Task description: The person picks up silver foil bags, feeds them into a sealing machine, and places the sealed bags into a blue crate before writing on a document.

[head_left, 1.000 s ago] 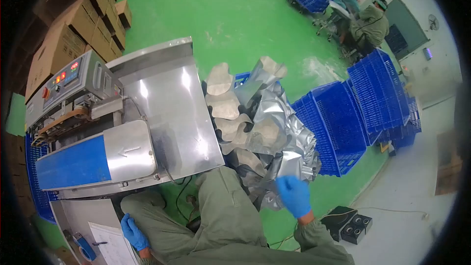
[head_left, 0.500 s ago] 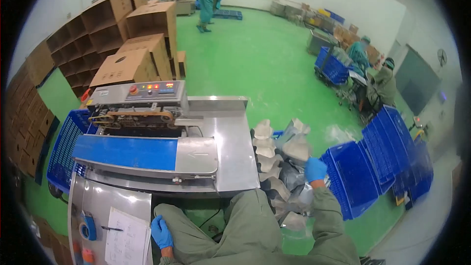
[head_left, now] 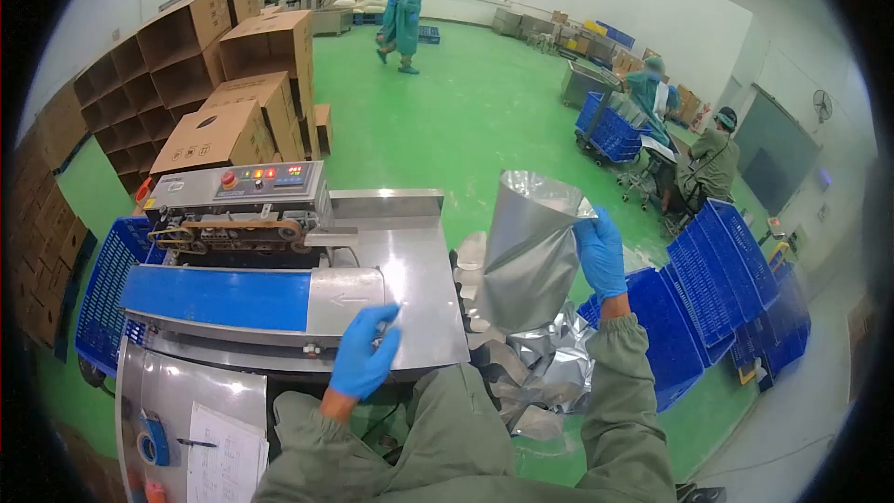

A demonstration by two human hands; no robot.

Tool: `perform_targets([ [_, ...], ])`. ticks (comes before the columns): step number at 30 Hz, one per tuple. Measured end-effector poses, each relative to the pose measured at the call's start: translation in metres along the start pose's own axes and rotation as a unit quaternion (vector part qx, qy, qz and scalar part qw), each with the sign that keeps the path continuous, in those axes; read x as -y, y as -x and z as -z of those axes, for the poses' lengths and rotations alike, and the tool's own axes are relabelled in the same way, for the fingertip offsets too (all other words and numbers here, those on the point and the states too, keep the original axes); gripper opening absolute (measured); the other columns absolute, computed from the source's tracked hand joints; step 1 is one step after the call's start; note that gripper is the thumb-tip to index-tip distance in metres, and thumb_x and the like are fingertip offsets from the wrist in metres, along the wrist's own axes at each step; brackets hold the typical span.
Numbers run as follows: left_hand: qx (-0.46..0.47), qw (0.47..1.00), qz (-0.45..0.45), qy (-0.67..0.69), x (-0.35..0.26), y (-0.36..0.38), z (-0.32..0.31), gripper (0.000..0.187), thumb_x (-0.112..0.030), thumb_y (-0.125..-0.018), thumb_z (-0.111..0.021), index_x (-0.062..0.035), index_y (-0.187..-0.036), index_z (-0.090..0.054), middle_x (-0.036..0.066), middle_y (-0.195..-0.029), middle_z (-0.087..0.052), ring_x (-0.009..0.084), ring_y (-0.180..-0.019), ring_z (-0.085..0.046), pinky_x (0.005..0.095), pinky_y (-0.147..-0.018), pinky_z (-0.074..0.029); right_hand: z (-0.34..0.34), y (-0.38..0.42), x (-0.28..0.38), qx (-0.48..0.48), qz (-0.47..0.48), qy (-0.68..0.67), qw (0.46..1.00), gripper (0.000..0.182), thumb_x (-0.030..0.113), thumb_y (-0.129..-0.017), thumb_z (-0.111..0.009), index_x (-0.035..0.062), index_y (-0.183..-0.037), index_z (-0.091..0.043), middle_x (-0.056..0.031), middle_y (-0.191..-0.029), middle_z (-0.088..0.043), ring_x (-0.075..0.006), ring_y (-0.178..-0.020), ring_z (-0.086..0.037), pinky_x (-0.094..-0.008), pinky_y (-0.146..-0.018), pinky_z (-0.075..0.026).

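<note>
My right hand [head_left: 602,251], in a blue glove, grips the upper right edge of a silver foil bag [head_left: 531,251], which hangs upright with its top facing up. Below and beside it, more silver bags [head_left: 559,363] lie in a pile. My left hand [head_left: 366,352], also gloved in blue, is raised at the front edge of the steel table [head_left: 419,270]; its fingers are partly curled and whether they hold anything is unclear. Behind it stands a sealing machine [head_left: 242,210] with lit displays and a blue conveyor belt [head_left: 219,298].
Cardboard boxes [head_left: 209,140] are stacked at the left. Blue crates stand on the right [head_left: 722,270] and left [head_left: 102,293]. A side table [head_left: 158,373] bears papers, a pen and blue tape. A person walks at the back [head_left: 403,14]; two others are at the right [head_left: 717,163].
My right hand has lifted a silver bag up from the pile. My left hand has risen from beside my leg to the table edge. The view has shifted slightly.
</note>
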State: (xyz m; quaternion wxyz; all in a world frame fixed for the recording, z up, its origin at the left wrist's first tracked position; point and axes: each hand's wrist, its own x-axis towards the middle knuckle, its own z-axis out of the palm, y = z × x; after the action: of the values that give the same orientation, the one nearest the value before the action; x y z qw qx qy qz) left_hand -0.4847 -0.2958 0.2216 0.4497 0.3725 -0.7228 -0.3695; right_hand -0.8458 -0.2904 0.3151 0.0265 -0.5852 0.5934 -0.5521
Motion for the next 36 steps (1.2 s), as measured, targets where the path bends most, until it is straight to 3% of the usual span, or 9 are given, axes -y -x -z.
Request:
perform_targets([
  [7,0.001,0.998,-0.058,0.020,0.036,-0.068,-0.052,0.043,-0.025,-0.082,-0.065,-0.0055,-0.119,-0.053,0.011,-0.110,-0.058,0.0221,-0.103,-0.055,0.0349,-0.088,-0.043,-0.042,0.048,-0.013,0.083,-0.084,-0.095,0.988,0.006,0.005,-0.087,-0.053,0.0012,-0.091,-0.055,-0.0026,-0.073,-0.051,-0.0112,-0.066,-0.048,-0.0263,-0.060,-0.041],
  [10,0.128,0.990,0.046,0.035,0.060,-0.055,-0.063,0.039,-0.029,-0.080,-0.068,-0.0049,-0.108,-0.057,0.010,-0.099,-0.062,0.0203,-0.093,-0.058,0.0350,-0.085,-0.045,-0.073,0.087,-0.054,0.091,0.026,0.004,0.995,0.005,0.005,-0.087,-0.051,0.0016,-0.086,-0.054,-0.0033,-0.070,-0.049,-0.0127,-0.064,-0.048,-0.0268,-0.059,-0.040],
  [17,0.141,0.987,0.069,0.033,0.074,-0.037,-0.085,0.040,-0.035,-0.077,-0.069,-0.0044,-0.101,-0.058,0.011,-0.097,-0.061,0.0230,-0.089,-0.058,0.0345,-0.080,-0.045,-0.087,0.135,-0.071,0.067,-0.208,-0.142,0.966,0.009,0.006,-0.089,-0.050,0.0002,-0.087,-0.056,0.0003,-0.079,-0.051,-0.0104,-0.074,-0.045,-0.0263,-0.067,-0.041],
  [23,0.275,0.914,-0.135,-0.268,0.053,-0.057,-0.078,0.034,-0.043,-0.083,-0.058,-0.0094,-0.088,-0.059,0.013,-0.082,-0.058,0.0332,-0.076,-0.058,0.0413,-0.068,-0.047,-0.099,0.159,-0.083,0.046,-0.234,-0.222,0.945,0.010,0.007,-0.089,-0.051,-0.0016,-0.091,-0.057,0.0003,-0.079,-0.052,-0.0091,-0.075,-0.045,-0.0245,-0.067,-0.040],
  [27,0.236,0.881,-0.193,-0.361,0.062,-0.055,-0.048,0.023,-0.037,-0.086,-0.055,-0.0155,-0.091,-0.063,0.011,-0.079,-0.059,0.0321,-0.072,-0.059,0.0412,-0.064,-0.048,-0.094,0.155,-0.072,-0.009,-0.154,-0.045,0.987,0.014,0.006,-0.087,-0.054,-0.0028,-0.093,-0.063,-0.0017,-0.077,-0.059,-0.0112,-0.072,-0.052,-0.0262,-0.067,-0.044],
  [31,0.131,0.950,-0.151,-0.238,0.032,-0.035,-0.003,0.026,-0.025,-0.086,-0.058,-0.0165,-0.110,-0.063,0.010,-0.081,-0.062,0.0273,-0.072,-0.061,0.0350,-0.065,-0.049,-0.087,0.125,0.014,-0.074,-0.068,-0.052,0.994,0.014,0.004,-0.085,-0.055,-0.0031,-0.094,-0.063,-0.0060,-0.080,-0.063,-0.0139,-0.074,-0.056,-0.0270,-0.067,-0.045],
  [33,-0.083,0.985,-0.141,0.061,0.012,-0.042,0.008,0.024,-0.023,-0.090,-0.053,-0.0061,-0.104,-0.063,0.012,-0.078,-0.062,0.0240,-0.066,-0.059,0.0347,-0.063,-0.048,-0.097,0.101,0.052,-0.178,-0.067,-0.117,0.975,0.016,0.007,-0.088,-0.054,-0.0035,-0.096,-0.062,-0.0046,-0.080,-0.061,-0.0130,-0.072,-0.054,-0.0272,-0.065,-0.044],
  [35,-0.096,0.983,0.087,0.131,0.016,-0.051,0.026,0.027,-0.026,-0.093,-0.051,-0.0010,-0.091,-0.063,0.002,-0.072,-0.057,0.0072,-0.067,-0.046,0.0250,-0.062,-0.041,-0.114,0.082,0.065,-0.146,-0.101,-0.123,0.976,0.017,0.010,-0.089,-0.053,-0.0037,-0.095,-0.061,-0.0035,-0.080,-0.060,-0.0124,-0.071,-0.051,-0.0276,-0.064,-0.043],
  [36,-0.149,0.965,0.084,0.198,0.018,-0.062,0.031,0.030,-0.028,-0.093,-0.051,-0.0007,-0.086,-0.062,0.000,-0.070,-0.055,0.0060,-0.067,-0.044,0.0236,-0.061,-0.040,-0.124,0.071,0.072,-0.118,-0.131,-0.125,0.976,0.019,0.013,-0.091,-0.053,-0.0039,-0.094,-0.061,-0.0023,-0.080,-0.058,-0.0117,-0.070,-0.049,-0.0280,-0.062,-0.042],
])
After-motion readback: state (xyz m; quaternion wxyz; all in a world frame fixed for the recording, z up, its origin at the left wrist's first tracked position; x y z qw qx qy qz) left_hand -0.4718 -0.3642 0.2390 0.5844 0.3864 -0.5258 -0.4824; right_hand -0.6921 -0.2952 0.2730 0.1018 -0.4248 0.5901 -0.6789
